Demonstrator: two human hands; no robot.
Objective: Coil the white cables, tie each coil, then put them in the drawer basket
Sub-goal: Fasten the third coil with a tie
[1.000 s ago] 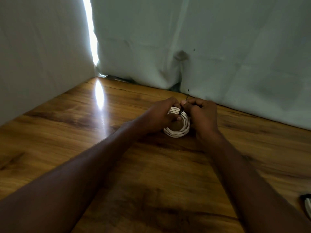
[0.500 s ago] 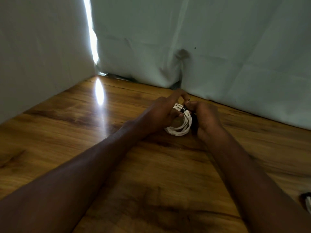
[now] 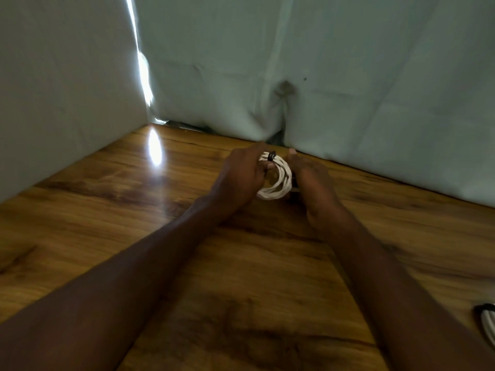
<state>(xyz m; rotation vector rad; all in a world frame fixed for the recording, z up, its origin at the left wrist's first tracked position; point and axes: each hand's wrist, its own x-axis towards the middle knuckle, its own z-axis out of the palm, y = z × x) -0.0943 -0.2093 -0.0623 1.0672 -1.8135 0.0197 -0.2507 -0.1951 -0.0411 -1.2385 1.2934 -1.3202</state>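
Pale cloth sheets (image 3: 348, 76) hang behind a wooden counter (image 3: 107, 210), with a bright slit of light where two sheets meet at the far left corner. Near the back edge, the left hand (image 3: 241, 178) grips the white cable coil (image 3: 278, 180), fingers hooked through its loop, a black tie (image 3: 271, 156) wrapped round the top. The right hand (image 3: 310, 180) presses against the coil's right side, fingers loosely curled. Another tied white coil (image 3: 488, 328) lies at the counter's right edge, partly cut off.
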